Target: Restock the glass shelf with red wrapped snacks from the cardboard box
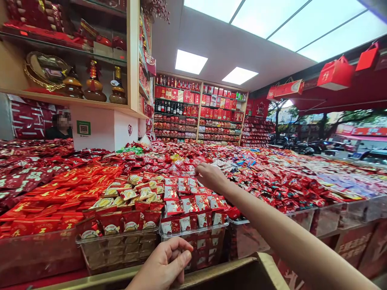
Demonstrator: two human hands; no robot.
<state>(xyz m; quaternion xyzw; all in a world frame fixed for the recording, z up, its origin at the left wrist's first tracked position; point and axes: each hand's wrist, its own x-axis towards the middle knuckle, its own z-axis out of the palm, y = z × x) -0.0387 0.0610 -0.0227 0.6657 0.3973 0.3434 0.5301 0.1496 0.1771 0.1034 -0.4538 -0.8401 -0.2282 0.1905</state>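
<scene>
My right hand (210, 176) reaches far out over a big display of wrapped sweets, fingers curled down onto small red and white packets (184, 183) near the middle; whether it grips one I cannot tell. My left hand (167, 264) is low and close to me, fingers curled shut against the front of a clear plastic bin (198, 241) filled with red and white packets. Nothing shows inside the left hand. A neighbouring clear bin (117, 245) holds gold and red packets.
A brown box rim (242, 268) lies just below my left hand. A person (62, 127) sits behind the counter at the far left. Shelves of red boxes and bottles (196, 108) fill the back wall. Red gift boxes (335, 74) hang at upper right.
</scene>
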